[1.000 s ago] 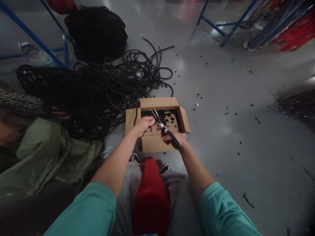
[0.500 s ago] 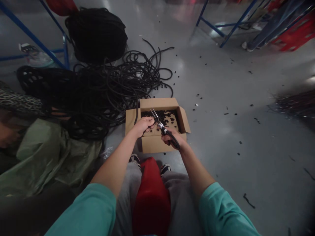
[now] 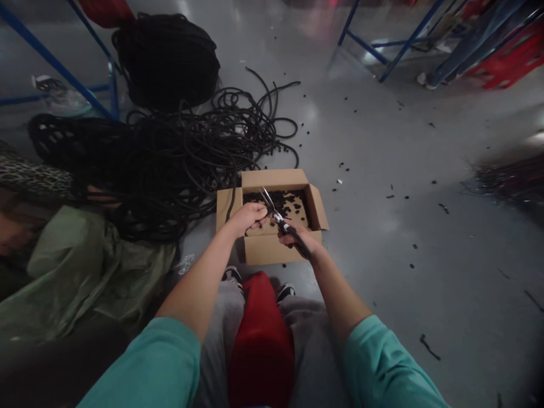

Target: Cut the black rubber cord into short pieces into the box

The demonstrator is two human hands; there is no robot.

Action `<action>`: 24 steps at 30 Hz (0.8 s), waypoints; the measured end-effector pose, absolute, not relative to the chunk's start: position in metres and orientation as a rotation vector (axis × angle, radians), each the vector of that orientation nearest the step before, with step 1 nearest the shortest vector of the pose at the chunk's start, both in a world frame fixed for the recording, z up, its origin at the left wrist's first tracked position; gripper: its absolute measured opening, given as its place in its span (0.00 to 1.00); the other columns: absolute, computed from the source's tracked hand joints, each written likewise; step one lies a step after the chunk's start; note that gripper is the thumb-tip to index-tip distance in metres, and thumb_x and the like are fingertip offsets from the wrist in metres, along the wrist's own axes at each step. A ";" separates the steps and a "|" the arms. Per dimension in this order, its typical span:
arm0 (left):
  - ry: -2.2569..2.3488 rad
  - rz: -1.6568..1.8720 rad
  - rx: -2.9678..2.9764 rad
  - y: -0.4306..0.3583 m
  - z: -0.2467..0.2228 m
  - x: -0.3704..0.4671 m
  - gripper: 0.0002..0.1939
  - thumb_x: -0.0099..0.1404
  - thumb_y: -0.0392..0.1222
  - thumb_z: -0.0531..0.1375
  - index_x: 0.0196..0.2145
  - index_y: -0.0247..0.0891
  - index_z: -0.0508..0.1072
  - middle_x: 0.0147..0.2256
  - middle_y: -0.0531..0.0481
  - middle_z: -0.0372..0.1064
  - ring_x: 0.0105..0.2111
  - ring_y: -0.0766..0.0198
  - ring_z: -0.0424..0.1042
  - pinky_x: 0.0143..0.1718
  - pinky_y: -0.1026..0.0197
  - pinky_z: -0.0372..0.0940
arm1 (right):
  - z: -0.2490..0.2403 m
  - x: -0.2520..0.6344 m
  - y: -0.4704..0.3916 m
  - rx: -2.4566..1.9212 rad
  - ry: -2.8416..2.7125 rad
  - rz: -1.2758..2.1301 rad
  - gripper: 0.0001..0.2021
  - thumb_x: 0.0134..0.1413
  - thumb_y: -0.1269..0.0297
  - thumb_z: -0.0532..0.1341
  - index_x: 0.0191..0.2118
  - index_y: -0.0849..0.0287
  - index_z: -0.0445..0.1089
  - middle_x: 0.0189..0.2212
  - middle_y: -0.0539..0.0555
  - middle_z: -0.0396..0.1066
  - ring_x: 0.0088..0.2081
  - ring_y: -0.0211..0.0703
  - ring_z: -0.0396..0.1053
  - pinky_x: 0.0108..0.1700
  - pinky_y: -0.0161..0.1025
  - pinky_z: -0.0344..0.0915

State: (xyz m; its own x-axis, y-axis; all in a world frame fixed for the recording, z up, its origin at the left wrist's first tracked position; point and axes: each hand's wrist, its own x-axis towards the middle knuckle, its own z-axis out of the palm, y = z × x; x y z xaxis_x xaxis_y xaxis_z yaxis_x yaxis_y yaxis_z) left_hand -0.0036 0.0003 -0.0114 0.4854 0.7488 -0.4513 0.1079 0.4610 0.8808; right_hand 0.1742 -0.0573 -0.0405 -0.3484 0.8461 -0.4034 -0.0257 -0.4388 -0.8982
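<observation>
Over a cardboard box (image 3: 280, 250), my left hand (image 3: 247, 219) is closed in a pinch on a black cord (image 3: 232, 203). The cord drops across the box's left flap toward the hand; its end at my fingertips is hard to make out. My right hand (image 3: 301, 238) grips a pair of scissors (image 3: 278, 217) with dark handles and a white part near the pivot. Their slim blades point up and left, slightly parted, right beside my left fingertips. Small cut black pieces (image 3: 293, 198) lie scattered inside the box.
Left of the box spreads a tangled heap of black cord (image 3: 199, 141), with a big black coil (image 3: 168, 59) behind it. Green cloth (image 3: 80, 266) lies at left, near another person's arm. Blue metal frames (image 3: 369, 51) stand farther back. Black scraps dot the floor.
The scissors' handles have come closer together in my right hand. The cord by the left flap has shifted slightly left. Both hands stay almost in place.
</observation>
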 end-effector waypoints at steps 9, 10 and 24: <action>1.033 0.553 1.074 0.001 -0.014 -0.002 0.06 0.57 0.36 0.56 0.23 0.32 0.65 0.16 0.57 0.58 0.12 0.79 0.49 0.15 0.70 0.42 | -0.034 0.170 -0.058 -1.325 -1.063 1.827 0.28 0.29 0.69 0.61 0.46 0.62 0.66 0.17 0.43 0.58 0.17 0.30 0.54 0.18 0.31 0.48; 1.050 0.559 1.080 0.001 -0.015 -0.002 0.05 0.56 0.35 0.56 0.25 0.31 0.66 0.16 0.57 0.58 0.12 0.79 0.50 0.15 0.70 0.43 | -0.033 0.170 -0.058 -1.346 -1.051 1.822 0.28 0.29 0.69 0.61 0.46 0.62 0.67 0.17 0.43 0.57 0.16 0.30 0.54 0.18 0.31 0.47; 1.173 0.825 1.000 0.004 -0.024 -0.004 0.13 0.56 0.40 0.58 0.38 0.31 0.70 0.19 0.56 0.63 0.13 0.76 0.56 0.16 0.69 0.50 | -0.031 0.171 -0.056 -1.443 -1.069 1.763 0.31 0.26 0.71 0.60 0.47 0.60 0.65 0.25 0.47 0.65 0.28 0.35 0.60 0.29 0.33 0.54</action>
State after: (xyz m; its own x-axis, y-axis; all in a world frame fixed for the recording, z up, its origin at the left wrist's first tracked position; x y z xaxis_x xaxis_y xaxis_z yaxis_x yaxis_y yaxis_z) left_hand -0.0042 0.0044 -0.0244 0.2089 0.9159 -0.3427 -0.0129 0.3529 0.9356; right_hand 0.1711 -0.0564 -0.0313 -0.2157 0.8512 -0.4785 0.0313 -0.4838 -0.8746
